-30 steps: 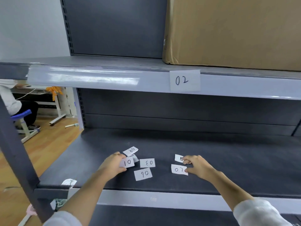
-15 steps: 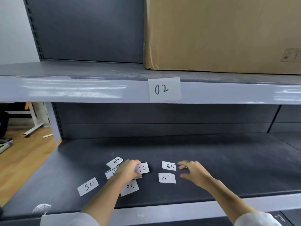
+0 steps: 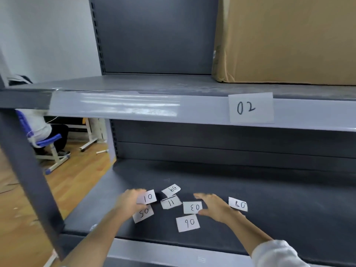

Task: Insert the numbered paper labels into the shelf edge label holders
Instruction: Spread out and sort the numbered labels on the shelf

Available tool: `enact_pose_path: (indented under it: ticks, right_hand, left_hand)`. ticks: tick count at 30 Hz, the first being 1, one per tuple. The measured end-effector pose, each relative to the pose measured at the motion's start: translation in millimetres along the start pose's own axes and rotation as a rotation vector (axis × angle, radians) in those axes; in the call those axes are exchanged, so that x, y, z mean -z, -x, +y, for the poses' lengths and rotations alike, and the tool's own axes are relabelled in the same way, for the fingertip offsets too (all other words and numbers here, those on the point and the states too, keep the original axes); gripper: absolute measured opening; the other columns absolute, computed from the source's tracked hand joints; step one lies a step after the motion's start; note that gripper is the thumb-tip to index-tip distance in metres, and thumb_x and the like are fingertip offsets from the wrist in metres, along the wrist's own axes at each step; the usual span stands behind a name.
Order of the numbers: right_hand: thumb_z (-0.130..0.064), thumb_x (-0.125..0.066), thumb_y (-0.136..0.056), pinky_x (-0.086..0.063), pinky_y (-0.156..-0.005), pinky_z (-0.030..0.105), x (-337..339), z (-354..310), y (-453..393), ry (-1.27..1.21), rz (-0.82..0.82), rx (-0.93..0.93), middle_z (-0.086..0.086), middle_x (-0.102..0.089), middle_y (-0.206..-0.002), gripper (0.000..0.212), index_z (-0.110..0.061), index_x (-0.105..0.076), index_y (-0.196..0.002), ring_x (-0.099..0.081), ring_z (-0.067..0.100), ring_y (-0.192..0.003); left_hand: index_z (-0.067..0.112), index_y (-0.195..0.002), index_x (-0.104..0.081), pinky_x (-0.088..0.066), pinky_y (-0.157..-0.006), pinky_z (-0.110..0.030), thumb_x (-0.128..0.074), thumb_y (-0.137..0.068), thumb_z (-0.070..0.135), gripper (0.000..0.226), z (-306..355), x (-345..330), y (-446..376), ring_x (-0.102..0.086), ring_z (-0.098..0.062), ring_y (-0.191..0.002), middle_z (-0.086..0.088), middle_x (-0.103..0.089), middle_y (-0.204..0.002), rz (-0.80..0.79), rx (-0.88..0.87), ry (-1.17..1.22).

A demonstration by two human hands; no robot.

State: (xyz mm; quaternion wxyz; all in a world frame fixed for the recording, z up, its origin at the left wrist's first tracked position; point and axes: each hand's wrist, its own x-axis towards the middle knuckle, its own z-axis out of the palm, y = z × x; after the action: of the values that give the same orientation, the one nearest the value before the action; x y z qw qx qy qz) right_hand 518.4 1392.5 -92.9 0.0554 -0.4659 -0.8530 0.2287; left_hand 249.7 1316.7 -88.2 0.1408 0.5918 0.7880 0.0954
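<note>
The left hand (image 3: 128,201) pinches label 01 (image 3: 148,197) at its left edge, likely because it goes beside label 02 (image 3: 250,108), already in the holder (image 3: 123,105) at 1 o'clock. The right hand (image 3: 215,207) hovers spread and holds nothing, fingertips just at label 03 (image 3: 192,207), probably sorting. Labels 05 (image 3: 143,213), 11 (image 3: 171,202), 09 (image 3: 171,189), 06 (image 3: 188,222) and 08 (image 3: 238,204) lie scattered on the lower shelf (image 3: 289,199)
</note>
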Motion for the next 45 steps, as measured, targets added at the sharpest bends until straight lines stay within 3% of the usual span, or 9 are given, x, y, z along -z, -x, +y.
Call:
enact_pose_path:
  ticks: [9, 13, 17, 21, 26, 34, 39, 43, 45]
  right_hand:
    - [-0.022, -0.060, -0.085, -0.039, -0.105, 0.036, 1.4, 1.0, -5.7, 0.085, 0.025, -0.045, 0.001, -0.051, -0.137, 0.054, -0.022, -0.039, -0.135, -0.046, 0.024, -0.126]
    - [-0.019, -0.058, -0.087, -0.037, -0.105, 0.035, 5.1, -7.6, -2.1, 0.038, 0.074, -0.052, 0.000, -0.050, -0.138, 0.058, -0.020, -0.032, -0.138, -0.045, 0.026, -0.126]
    - [-0.017, -0.059, -0.086, -0.039, -0.104, 0.035, 12.1, -16.9, 7.7, -0.016, 0.104, -0.041, 0.003, -0.051, -0.137, 0.063, -0.016, -0.027, -0.140, -0.049, 0.026, -0.122]
    - [-0.017, -0.062, -0.084, -0.042, -0.103, 0.036, 17.8, -22.0, 21.5, -0.086, 0.118, -0.067, 0.006, -0.052, -0.135, 0.066, -0.018, -0.028, -0.140, -0.052, 0.024, -0.119]
    - [-0.017, -0.062, -0.083, -0.042, -0.103, 0.038, 20.5, -23.6, 42.6, -0.090, 0.166, -0.109, 0.005, -0.052, -0.136, 0.065, -0.022, -0.030, -0.139, -0.053, 0.024, -0.119]
    - [-0.017, -0.062, -0.083, -0.047, -0.097, 0.038, 17.8, -20.5, 74.6, -0.065, 0.219, -0.183, 0.006, -0.052, -0.134, 0.060, -0.020, -0.036, -0.136, -0.055, 0.023, -0.114]
    - [-0.012, -0.065, -0.079, -0.038, -0.098, 0.032, 15.6, -23.8, 89.8, -0.029, 0.242, -0.154, 0.016, -0.050, -0.133, 0.051, -0.007, -0.046, -0.126, -0.047, 0.027, -0.118]
    - [-0.014, -0.064, -0.080, -0.036, -0.100, 0.031, 17.8, -30.4, 107.4, -0.002, 0.257, -0.133, 0.016, -0.053, -0.130, 0.048, -0.009, -0.049, -0.125, -0.046, 0.029, -0.121]
    - [-0.014, -0.064, -0.081, -0.037, -0.097, 0.030, 20.7, -35.9, 117.5, -0.012, 0.267, -0.109, 0.015, -0.055, -0.129, 0.045, -0.009, -0.050, -0.123, -0.049, 0.027, -0.115]
  left_hand:
    - [0.021, -0.145, -0.053, -0.042, -0.103, -0.022, -0.069, -0.096, 0.026, 0.052, 11.0, -3.1, 1.8, -0.053, -0.016, -0.132, 0.003, -0.058, -0.144, 0.015, -0.050, 0.025]
    - [0.018, -0.140, -0.058, -0.039, -0.082, -0.021, -0.067, -0.096, 0.024, 0.045, 30.4, -3.3, 2.0, -0.057, -0.016, -0.117, 0.001, -0.063, -0.137, 0.025, -0.116, 0.052]
    - [0.016, -0.137, -0.061, -0.048, -0.093, -0.027, -0.069, -0.093, 0.025, 0.045, 56.3, -6.5, 2.2, -0.061, -0.020, -0.118, -0.002, -0.067, -0.132, -0.003, -0.174, 0.087]
    - [0.021, -0.141, -0.059, -0.039, -0.084, -0.019, -0.072, -0.093, 0.026, 0.050, 85.1, -13.5, 1.6, -0.061, -0.015, -0.118, 0.008, -0.063, -0.118, -0.034, -0.320, 0.096]
    - [0.021, -0.141, -0.058, -0.044, -0.101, -0.021, -0.072, -0.094, 0.026, 0.050, 107.5, -22.5, 6.7, -0.058, -0.013, -0.125, 0.002, -0.065, -0.134, -0.115, -0.438, 0.062]
    - [0.023, -0.140, -0.060, -0.043, -0.104, -0.019, -0.074, -0.091, 0.029, 0.051, 124.4, -33.1, 14.2, -0.058, -0.007, -0.128, 0.010, -0.065, -0.137, -0.065, -0.593, 0.011]
    - [0.028, -0.145, -0.054, -0.039, -0.105, -0.017, -0.072, -0.091, 0.036, 0.057, 130.8, -35.8, 23.9, -0.053, -0.005, -0.133, 0.014, -0.058, -0.142, -0.051, -0.637, -0.011]
    - [0.030, -0.142, -0.058, -0.042, -0.090, -0.017, -0.072, -0.090, 0.033, 0.054, 133.5, -28.5, 40.4, -0.058, -0.008, -0.118, 0.022, -0.052, -0.106, -0.062, -0.662, -0.026]
    - [0.030, -0.139, -0.061, -0.045, -0.098, -0.019, -0.073, -0.089, 0.032, 0.052, 131.7, -22.3, 53.8, -0.059, -0.008, -0.122, 0.019, -0.054, -0.108, -0.035, -0.662, -0.016]
